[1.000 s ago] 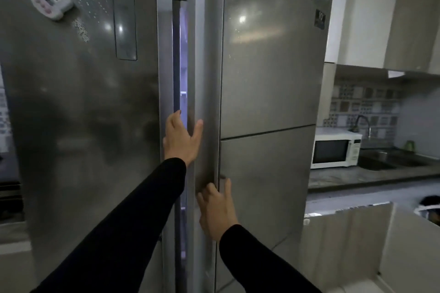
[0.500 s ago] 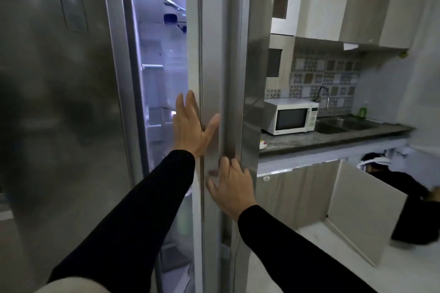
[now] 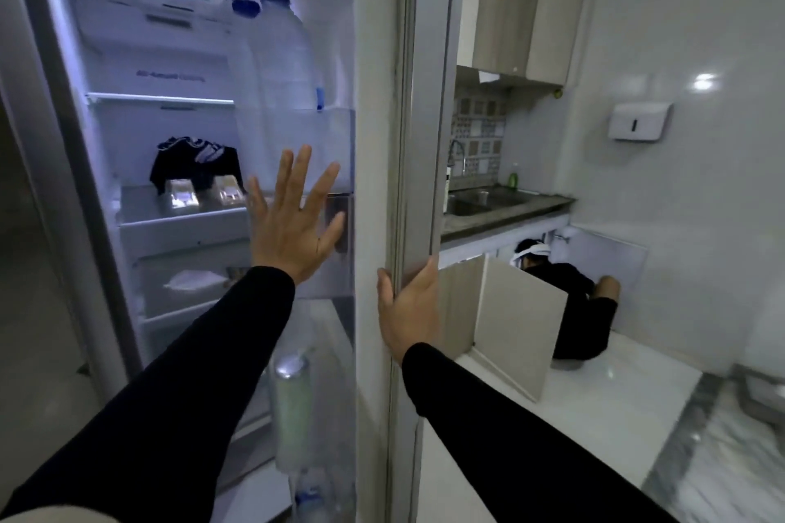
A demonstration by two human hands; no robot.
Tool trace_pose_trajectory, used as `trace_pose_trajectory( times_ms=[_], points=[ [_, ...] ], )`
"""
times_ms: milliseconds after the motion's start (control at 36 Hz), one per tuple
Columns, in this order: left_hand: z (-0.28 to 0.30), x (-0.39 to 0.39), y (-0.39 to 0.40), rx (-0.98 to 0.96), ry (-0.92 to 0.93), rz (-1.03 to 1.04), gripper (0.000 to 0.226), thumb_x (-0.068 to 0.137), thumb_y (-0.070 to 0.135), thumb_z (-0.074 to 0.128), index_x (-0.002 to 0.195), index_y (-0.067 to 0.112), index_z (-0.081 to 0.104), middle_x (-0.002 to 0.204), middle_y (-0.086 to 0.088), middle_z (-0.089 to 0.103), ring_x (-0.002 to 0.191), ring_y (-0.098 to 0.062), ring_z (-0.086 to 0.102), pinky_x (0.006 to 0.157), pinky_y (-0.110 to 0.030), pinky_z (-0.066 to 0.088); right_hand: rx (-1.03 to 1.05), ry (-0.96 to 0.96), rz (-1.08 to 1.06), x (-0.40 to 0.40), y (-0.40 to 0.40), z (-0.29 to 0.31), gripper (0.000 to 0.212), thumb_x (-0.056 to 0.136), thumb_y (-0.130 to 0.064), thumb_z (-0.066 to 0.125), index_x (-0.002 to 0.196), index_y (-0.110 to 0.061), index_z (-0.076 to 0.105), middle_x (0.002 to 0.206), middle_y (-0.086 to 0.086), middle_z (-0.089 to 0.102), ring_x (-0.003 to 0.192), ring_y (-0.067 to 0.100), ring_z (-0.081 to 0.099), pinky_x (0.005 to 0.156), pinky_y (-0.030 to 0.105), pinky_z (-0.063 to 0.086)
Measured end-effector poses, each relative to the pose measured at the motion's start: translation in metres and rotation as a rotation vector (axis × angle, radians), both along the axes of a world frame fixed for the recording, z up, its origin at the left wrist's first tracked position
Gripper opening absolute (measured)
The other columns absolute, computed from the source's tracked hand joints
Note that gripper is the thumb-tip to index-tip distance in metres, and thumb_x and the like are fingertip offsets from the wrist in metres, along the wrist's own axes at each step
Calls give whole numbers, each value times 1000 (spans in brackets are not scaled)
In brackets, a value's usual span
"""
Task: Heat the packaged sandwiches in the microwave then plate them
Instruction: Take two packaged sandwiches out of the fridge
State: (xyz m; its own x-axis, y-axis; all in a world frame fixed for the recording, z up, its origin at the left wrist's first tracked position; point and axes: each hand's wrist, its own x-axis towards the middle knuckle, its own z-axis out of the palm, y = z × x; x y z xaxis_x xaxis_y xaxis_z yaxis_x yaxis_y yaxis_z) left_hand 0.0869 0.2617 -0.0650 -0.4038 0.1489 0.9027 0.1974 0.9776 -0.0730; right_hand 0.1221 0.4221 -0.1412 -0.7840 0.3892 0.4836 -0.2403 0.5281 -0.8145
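The fridge door (image 3: 418,140) stands open on a lit white interior. The right hand (image 3: 408,310) has its fingers clamped on the door's edge; the left hand (image 3: 293,221) is raised with fingers spread apart, holding nothing. Two packaged sandwiches (image 3: 204,192) lie side by side on a fridge shelf (image 3: 144,208). Right of the door, a dark worktop (image 3: 509,212) holds a sink (image 3: 480,200) against a tiled wall.

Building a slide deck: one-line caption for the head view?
Right hand grips the open fridge door; left hand spread open before packaged sandwiches on a shelf.
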Motion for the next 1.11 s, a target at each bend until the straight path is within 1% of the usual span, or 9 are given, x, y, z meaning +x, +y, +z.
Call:
trace_pose_trajectory(
  times_ms=[111,194,278,417,583,694,833,944,1111],
  points=[
    [-3,-5,35,-55,63,10,64,91,50,36,150,31,19,159,-6,9,144,-9,-24,113,-51,-10,-58,-46,-50,-7,30,3,60,90,-42,57,133,-6,37,117,9,53,105,25,55,84,28,44],
    [-6,-9,59,-75,99,11,64,92,48,35,150,28,19,158,-8,12,145,-11,-24,113,-54,-6,-86,-57,-55,-13,51,10,50,91,-33,58,128,-4,40,115,11,51,105,27,53,83,28,40],
    [-7,-16,82,-97,89,14,63,93,48,34,151,27,18,158,-9,15,145,-15,-25,113,-52,-15,-128,-74,-65,-20,73,17,40,91,-25,59,121,-4,42,114,14,51,105,30,52,82,27,37],
    [-8,-22,114,-127,54,41,65,92,47,31,151,26,15,158,-5,8,145,-16,-25,113,-49,-20,-221,-167,19,-33,107,27,59,93,-21,57,143,-6,28,138,17,41,126,33,45,106,37,36],
    [-10,-25,133,-146,46,-1,66,90,44,32,150,22,18,158,-6,7,144,-15,-28,115,-43,-18,-243,-238,86,-34,133,34,66,98,-21,49,152,-13,12,153,15,28,138,30,33,113,37,28],
    [-23,-27,133,-1,14,-50,73,88,52,38,150,23,12,156,1,-27,143,-14,-29,115,-49,-14,-194,-250,113,-26,128,32,78,98,-36,48,154,-14,-2,159,17,7,146,30,17,117,37,18],
    [-37,-27,131,24,-93,-123,80,87,56,39,152,21,7,160,-5,-4,144,-14,-27,116,-49,-11,-115,-214,137,-18,102,28,74,98,-48,42,155,-27,-1,161,13,-11,150,26,-1,119,38,9],
    [-40,-23,130,26,-188,-167,76,89,51,34,153,22,5,160,-1,-4,143,-8,-27,117,-55,5,-139,-211,266,-14,84,29,67,100,-47,34,153,-35,-4,161,3,-14,150,18,-5,119,35,6],
    [-48,-14,107,106,-323,-145,75,91,45,30,154,18,1,161,-3,-7,146,-12,-17,119,-50,0,-112,-277,255,-17,92,37,64,103,-44,28,153,-30,-10,161,4,-16,149,17,-11,119,36,0]
  ],
)
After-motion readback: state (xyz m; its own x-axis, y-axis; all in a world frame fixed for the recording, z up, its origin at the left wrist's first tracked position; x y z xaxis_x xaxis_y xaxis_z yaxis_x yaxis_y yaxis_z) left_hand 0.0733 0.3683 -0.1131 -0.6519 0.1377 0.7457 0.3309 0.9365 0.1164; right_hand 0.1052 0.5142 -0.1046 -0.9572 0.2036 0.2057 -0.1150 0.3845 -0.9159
